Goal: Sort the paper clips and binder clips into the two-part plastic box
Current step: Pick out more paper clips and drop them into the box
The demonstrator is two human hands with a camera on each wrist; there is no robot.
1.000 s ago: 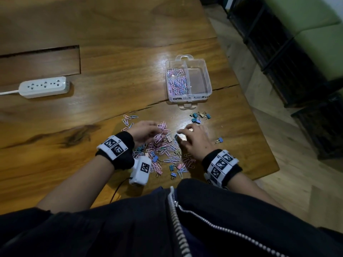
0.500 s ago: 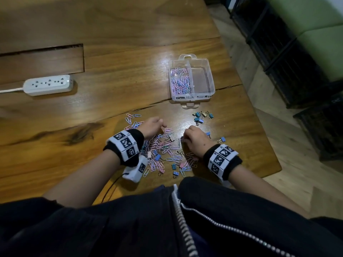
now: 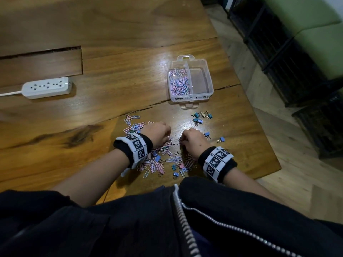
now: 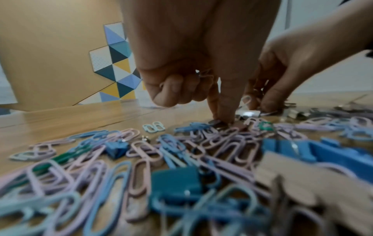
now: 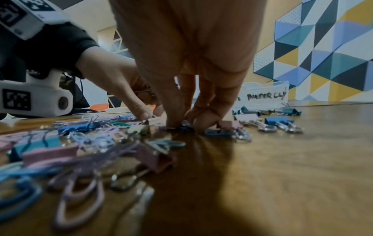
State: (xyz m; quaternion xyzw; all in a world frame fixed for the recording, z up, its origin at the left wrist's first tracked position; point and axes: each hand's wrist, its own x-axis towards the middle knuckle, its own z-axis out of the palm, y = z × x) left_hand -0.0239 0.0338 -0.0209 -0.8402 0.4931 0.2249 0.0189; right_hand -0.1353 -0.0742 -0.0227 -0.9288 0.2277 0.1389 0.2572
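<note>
A mixed pile of pastel paper clips [image 3: 163, 160] and small binder clips lies on the wooden table [image 3: 111, 75] in front of me. My left hand [image 3: 157, 133] pinches into the pile with thumb and forefinger [image 4: 222, 121], its other fingers curled round paper clips it has gathered. My right hand [image 3: 193, 141] pinches paper clips at the pile's right side [image 5: 177, 125], close beside the left. The clear two-part box [image 3: 210, 84] stands beyond, with paper clips in its left half and a bare right half. Several binder clips [image 3: 201, 116] lie just in front of it.
A white power strip [image 3: 46, 88] lies at the far left, beside a rectangular recess in the tabletop [image 3: 40, 64]. The table's right edge [image 3: 259, 115] drops to the floor, with dark shelving [image 3: 289, 58] beyond. Two loose binder clips [image 3: 220, 139] lie right of my right hand.
Both hands have drawn closer together over the pile. The left hand has shifted right and its fingers have closed on clips; the right hand has stayed near its place.
</note>
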